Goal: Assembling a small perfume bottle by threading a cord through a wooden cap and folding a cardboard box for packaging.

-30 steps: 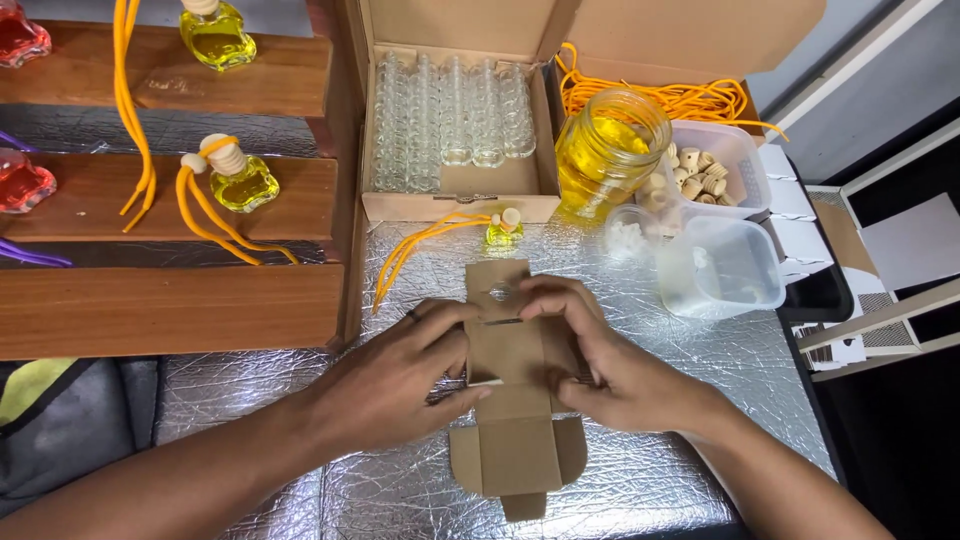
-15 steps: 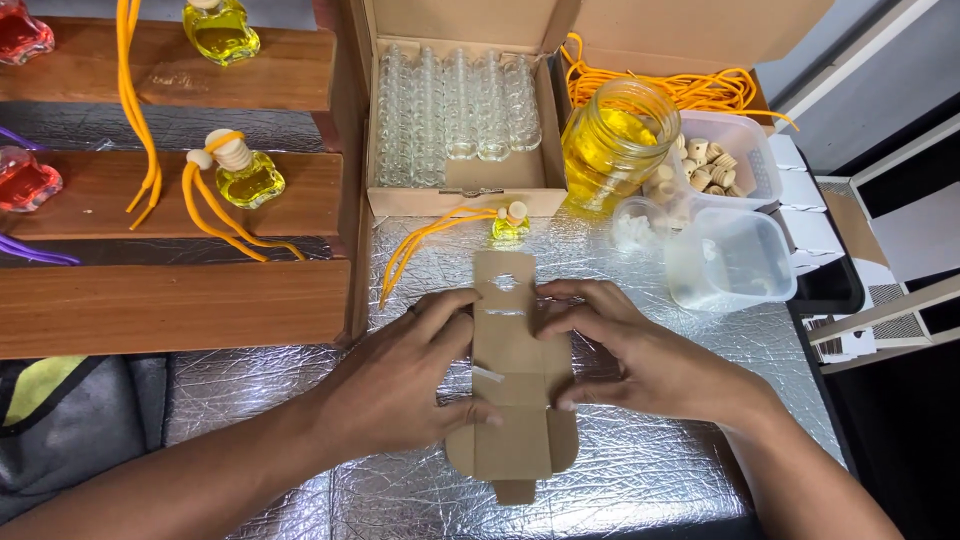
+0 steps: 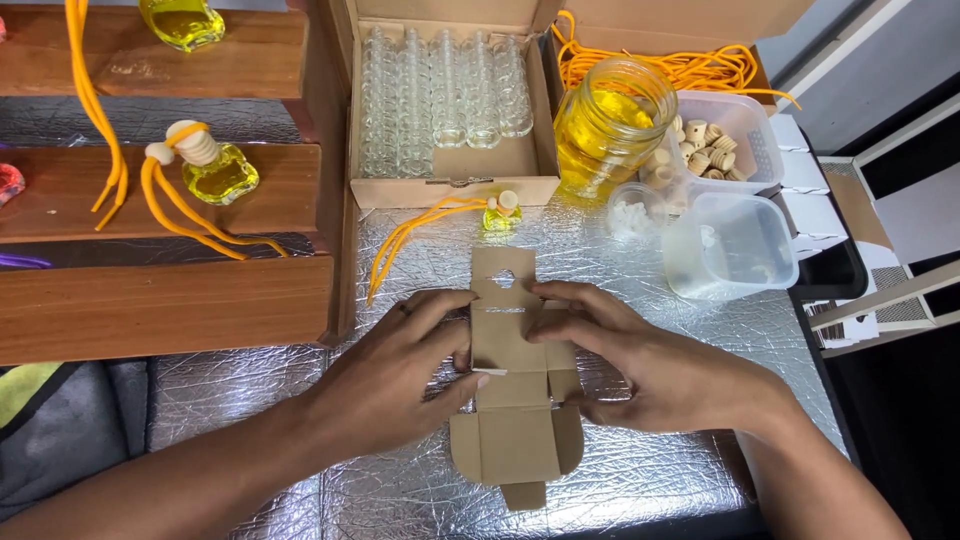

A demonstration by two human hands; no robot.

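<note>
Behind cardboard blank [image 3: 512,400]: bottle [image 3: 500,213], jar [image 3: 608,125].

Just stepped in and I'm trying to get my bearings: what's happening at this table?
A person is working a flat brown cardboard box blank with both bare hands on a silver foil-covered table. The left hand presses its left edge and the right hand holds its right side. Just beyond the blank lies a small yellow-filled bottle with an orange cord. Behind it sit a carton of empty glass bottles, a jar of yellow liquid and a tub of wooden caps.
</note>
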